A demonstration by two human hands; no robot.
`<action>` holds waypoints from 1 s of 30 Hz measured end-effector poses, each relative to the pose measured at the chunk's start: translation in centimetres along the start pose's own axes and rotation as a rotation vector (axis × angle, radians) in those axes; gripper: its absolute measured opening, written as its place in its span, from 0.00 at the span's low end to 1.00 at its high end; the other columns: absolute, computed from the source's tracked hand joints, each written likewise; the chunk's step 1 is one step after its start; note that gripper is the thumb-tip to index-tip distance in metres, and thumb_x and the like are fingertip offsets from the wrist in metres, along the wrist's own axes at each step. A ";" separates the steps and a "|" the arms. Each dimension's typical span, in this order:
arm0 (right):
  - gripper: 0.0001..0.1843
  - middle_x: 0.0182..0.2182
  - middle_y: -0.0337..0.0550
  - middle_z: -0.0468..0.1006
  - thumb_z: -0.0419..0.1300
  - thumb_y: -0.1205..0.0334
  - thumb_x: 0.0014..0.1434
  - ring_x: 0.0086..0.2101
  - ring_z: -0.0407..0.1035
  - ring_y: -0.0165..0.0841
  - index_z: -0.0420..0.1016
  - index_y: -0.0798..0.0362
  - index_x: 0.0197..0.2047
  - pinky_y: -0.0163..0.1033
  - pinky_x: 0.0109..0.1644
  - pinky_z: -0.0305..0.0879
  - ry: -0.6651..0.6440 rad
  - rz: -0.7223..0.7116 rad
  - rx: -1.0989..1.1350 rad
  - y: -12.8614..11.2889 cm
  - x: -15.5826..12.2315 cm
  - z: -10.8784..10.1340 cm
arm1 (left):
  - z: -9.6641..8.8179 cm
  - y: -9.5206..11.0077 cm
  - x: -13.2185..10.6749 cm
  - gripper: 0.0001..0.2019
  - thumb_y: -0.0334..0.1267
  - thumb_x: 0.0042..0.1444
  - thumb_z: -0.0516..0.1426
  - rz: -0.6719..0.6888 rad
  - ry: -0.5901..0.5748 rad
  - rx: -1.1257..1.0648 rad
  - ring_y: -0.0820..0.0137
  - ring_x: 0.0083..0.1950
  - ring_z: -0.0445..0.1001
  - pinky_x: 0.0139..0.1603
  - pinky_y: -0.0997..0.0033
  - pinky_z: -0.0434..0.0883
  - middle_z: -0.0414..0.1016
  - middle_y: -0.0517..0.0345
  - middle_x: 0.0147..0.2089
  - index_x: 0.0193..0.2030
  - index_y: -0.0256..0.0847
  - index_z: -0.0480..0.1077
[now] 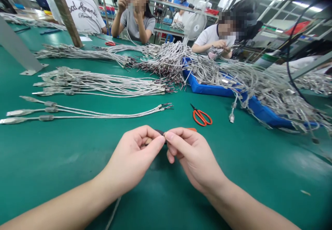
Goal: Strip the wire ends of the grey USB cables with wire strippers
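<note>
Over green mat [64, 164], left hand [132, 157], right hand [194, 157] pinch small dark item [160, 132], fingers [172, 138] closed.

A cable-assembly workshop on a factory floor was shown. This was indicated by the long bench [77, 174] covered with a green mat, on which bundles of USB cables [90, 88] were laid out in rows and heaped over a blue plastic tray [207, 90]. Orange-handled scissors [201, 116] were placed beside them. The same work surface was shared by seated workers [136, 26], a pedestal fan [195, 26] was stood nearby, and ceiling strip lights [303, 5] were seen overhead.
</note>
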State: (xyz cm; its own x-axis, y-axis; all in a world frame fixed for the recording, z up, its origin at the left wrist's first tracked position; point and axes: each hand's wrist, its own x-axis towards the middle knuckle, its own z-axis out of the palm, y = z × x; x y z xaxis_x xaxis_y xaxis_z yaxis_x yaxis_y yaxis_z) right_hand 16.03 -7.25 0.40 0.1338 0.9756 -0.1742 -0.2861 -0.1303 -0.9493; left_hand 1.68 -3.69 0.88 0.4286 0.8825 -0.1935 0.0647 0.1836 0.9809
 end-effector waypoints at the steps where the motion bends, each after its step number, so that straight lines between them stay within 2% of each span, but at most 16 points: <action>1: 0.08 0.16 0.32 0.67 0.67 0.59 0.54 0.18 0.61 0.25 0.75 0.54 0.28 0.33 0.23 0.59 0.000 -0.002 -0.011 0.0 0.0 0.0 | -0.1 0.1 0.0 0.10 0.43 0.57 0.58 0.013 -0.007 0.017 0.76 0.25 0.64 0.24 0.78 0.60 0.72 0.62 0.23 0.29 0.39 0.71; 7: 0.09 0.16 0.32 0.68 0.66 0.59 0.55 0.18 0.61 0.25 0.72 0.54 0.28 0.33 0.24 0.59 0.007 0.007 -0.029 0.0 0.1 -0.1 | -0.8 1.0 0.3 0.07 0.38 0.57 0.59 0.044 -0.050 0.140 0.74 0.28 0.69 0.29 0.77 0.66 0.75 0.61 0.26 0.31 0.39 0.75; 13: 0.11 0.17 0.32 0.65 0.64 0.58 0.56 0.19 0.58 0.24 0.71 0.55 0.27 0.31 0.22 0.58 -0.069 0.172 0.124 -0.1 0.0 -0.2 | -0.4 0.4 0.4 0.06 0.37 0.56 0.59 0.111 -0.030 0.162 0.72 0.34 0.75 0.35 0.78 0.69 0.79 0.60 0.31 0.34 0.39 0.76; 16: 0.10 0.16 0.32 0.64 0.64 0.59 0.56 0.19 0.57 0.24 0.72 0.55 0.27 0.30 0.22 0.58 -0.055 0.202 0.158 -0.3 -0.1 -0.2 | -0.2 0.3 0.4 0.06 0.37 0.56 0.59 0.082 -0.029 0.121 0.72 0.34 0.75 0.36 0.78 0.70 0.79 0.60 0.31 0.33 0.38 0.76; 18: 0.10 0.16 0.32 0.64 0.65 0.59 0.56 0.19 0.57 0.24 0.72 0.55 0.28 0.29 0.22 0.58 -0.055 0.189 0.152 -0.3 -0.1 -0.1 | -0.1 0.5 0.4 0.06 0.37 0.56 0.59 0.024 -0.014 0.062 0.75 0.30 0.73 0.33 0.80 0.69 0.77 0.61 0.27 0.30 0.37 0.75; 20: 0.09 0.17 0.33 0.65 0.65 0.60 0.56 0.19 0.58 0.24 0.73 0.55 0.28 0.30 0.22 0.59 -0.079 0.170 0.143 -0.2 -0.1 -0.1 | -0.1 0.7 0.4 0.07 0.36 0.55 0.60 -0.021 0.016 0.012 0.79 0.23 0.66 0.28 0.82 0.66 0.71 0.66 0.21 0.28 0.37 0.73; 24: 0.10 0.22 0.37 0.67 0.63 0.58 0.58 0.21 0.59 0.25 0.77 0.56 0.31 0.31 0.21 0.62 -0.099 0.139 0.189 -0.2 0.0 -0.1 | -0.2 1.0 0.4 0.09 0.36 0.54 0.61 -0.061 0.076 -0.039 0.83 0.16 0.52 0.17 0.83 0.53 0.60 0.71 0.14 0.25 0.37 0.71; 27: 0.13 0.26 0.40 0.68 0.59 0.57 0.61 0.22 0.59 0.26 0.80 0.57 0.33 0.32 0.21 0.64 -0.100 0.134 0.241 -0.4 0.0 -0.1 | -0.3 1.0 0.4 0.09 0.36 0.54 0.61 -0.074 0.086 -0.042 0.83 0.16 0.50 0.15 0.82 0.46 0.58 0.71 0.13 0.25 0.36 0.71; 30: 0.15 0.26 0.41 0.69 0.57 0.58 0.63 0.22 0.60 0.26 0.81 0.58 0.34 0.32 0.21 0.65 -0.114 0.134 0.287 -0.4 -0.1 -0.2 | -0.3 0.9 0.5 0.08 0.37 0.54 0.61 -0.067 0.088 -0.042 0.83 0.16 0.50 0.15 0.81 0.45 0.57 0.71 0.13 0.26 0.36 0.72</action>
State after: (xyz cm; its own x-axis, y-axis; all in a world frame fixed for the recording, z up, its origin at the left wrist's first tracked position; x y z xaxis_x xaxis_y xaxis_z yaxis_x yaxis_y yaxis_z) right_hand 16.35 -7.32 0.78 -0.0257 0.9688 -0.2467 -0.5515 -0.2195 -0.8047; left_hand 1.66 -2.96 1.68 0.3437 0.9020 -0.2613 0.0520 0.2596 0.9643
